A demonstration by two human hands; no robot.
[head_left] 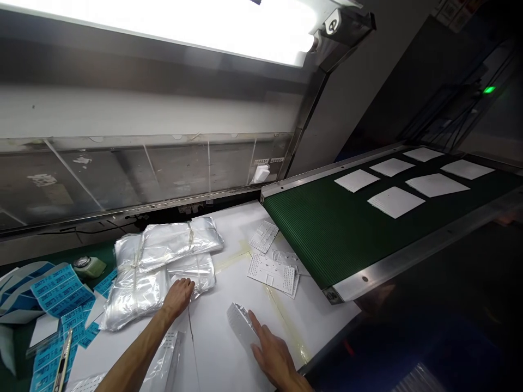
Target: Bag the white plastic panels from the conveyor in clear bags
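Note:
My left hand [178,296], its fingers curled together, is at the lower edge of a pile of clear plastic bags [192,269] and seems to pinch one; the fingertips are partly hidden. Between the thumb and fingers of my right hand [273,351] is a small stack of white cards [242,325], tilted above the white work surface [220,294]. Beneath my left forearm lies a clear bag with printed white sheets [165,354] inside. Several loose printed white cards [272,272] lie farther off, beside the conveyor's end.
A green conveyor belt [310,228] at the right carries several white square packs [396,202]. Tied bundles of clear bags [137,283] lie at left. Past them are blue label sheets [61,288], a small jar [89,267] and a box cutter [63,359]. A lamp [183,22] hangs overhead.

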